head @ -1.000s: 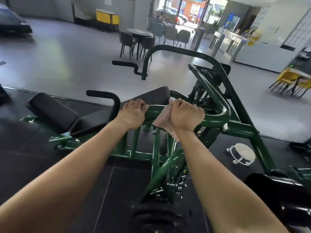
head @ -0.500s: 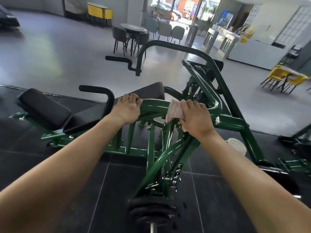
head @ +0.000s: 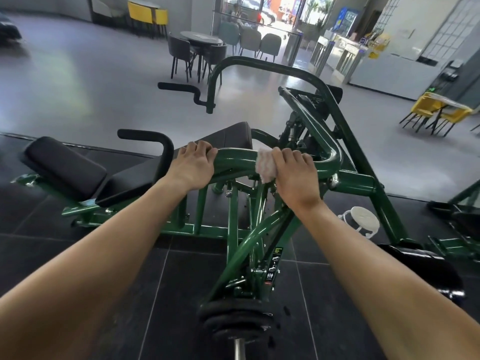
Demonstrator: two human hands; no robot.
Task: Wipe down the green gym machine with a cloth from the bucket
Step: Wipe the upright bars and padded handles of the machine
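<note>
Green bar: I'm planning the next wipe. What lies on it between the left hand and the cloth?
Head view: only bare green bar between the left hand and the cloth under the right hand.

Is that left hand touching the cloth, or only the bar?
Apart. The head view shows the left hand gripping the green bar, with bare bar between it and the cloth under the right hand.

no legible text, green machine (head: 235, 157) sticker (head: 276, 259) blurred

cloth (head: 265, 166) mostly hidden beneath the right hand (head: 296, 175), perhaps bunched.
</note>
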